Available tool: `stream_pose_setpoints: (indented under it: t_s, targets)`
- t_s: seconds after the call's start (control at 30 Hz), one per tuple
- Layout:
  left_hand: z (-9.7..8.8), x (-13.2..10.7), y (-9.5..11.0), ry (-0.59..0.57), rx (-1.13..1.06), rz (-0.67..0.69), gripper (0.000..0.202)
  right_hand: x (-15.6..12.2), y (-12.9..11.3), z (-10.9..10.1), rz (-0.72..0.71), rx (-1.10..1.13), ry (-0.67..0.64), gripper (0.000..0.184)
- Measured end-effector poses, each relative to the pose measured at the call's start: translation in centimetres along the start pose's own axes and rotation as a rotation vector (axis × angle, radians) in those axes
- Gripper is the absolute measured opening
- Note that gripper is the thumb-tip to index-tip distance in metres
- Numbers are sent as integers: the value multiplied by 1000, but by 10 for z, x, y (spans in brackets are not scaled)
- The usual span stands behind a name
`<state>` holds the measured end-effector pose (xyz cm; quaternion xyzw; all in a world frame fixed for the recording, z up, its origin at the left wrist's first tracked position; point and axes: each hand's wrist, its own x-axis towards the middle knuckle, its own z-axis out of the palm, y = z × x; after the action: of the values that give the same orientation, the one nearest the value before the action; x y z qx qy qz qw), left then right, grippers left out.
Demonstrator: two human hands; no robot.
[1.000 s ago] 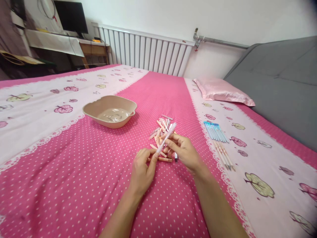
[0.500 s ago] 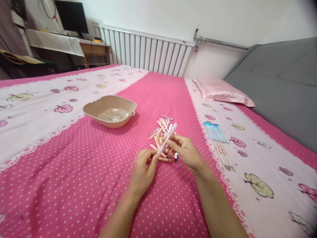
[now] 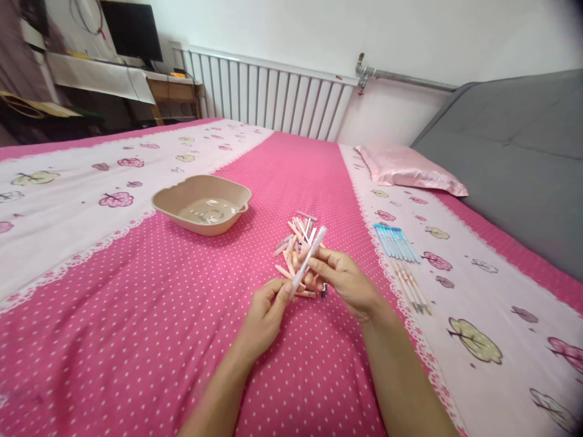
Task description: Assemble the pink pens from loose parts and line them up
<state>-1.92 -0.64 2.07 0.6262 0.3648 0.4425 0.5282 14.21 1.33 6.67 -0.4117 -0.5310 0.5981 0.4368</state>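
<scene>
A pale pink, translucent pen barrel [image 3: 308,260] is held slanting between my two hands above the bed. My left hand [image 3: 266,309] pinches its lower end between thumb and fingers. Around its middle, the thumb and fingers of my right hand [image 3: 340,278] are closed. Just beyond and beneath my hands lies a loose pile of pen parts [image 3: 291,246] in pink, peach and white, partly hidden by my fingers. A small black-and-white piece [image 3: 323,292] rests beside my right hand.
A beige basin [image 3: 200,227] with small white pieces inside stands to the left. On the right lie a row of blue pens [image 3: 396,243] and several clear pens [image 3: 410,288]. Farther back are a pink pillow [image 3: 412,170], a grey headboard [image 3: 510,145] and a white radiator [image 3: 268,97].
My left hand has shifted slightly down along the pen barrel's lower end. My right hand has moved a little lower and now covers more of the black-and-white piece.
</scene>
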Motion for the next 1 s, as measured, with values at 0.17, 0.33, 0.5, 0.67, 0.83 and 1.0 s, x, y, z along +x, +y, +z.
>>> stream_pose_setpoints:
  t_s: [0.17,0.33,0.5,0.67,0.83,1.0]
  targets:
    - [0,0,1,48,9,-15,34,1,1,0,2,8,17,26]
    - [2,-1,3,81,-54,-39,25,1,2,1,4,1,40,28]
    - [3,0,5,124,-110,-66,20,2,4,3,-7,-17,69,28]
    - [4,0,6,143,-111,-67,20,3,7,4,-22,-27,79,32]
    - [4,0,7,142,-107,-66,20,4,10,4,-25,-58,94,34]
    - [4,1,3,116,-139,-64,19,3,8,6,-20,-37,91,35]
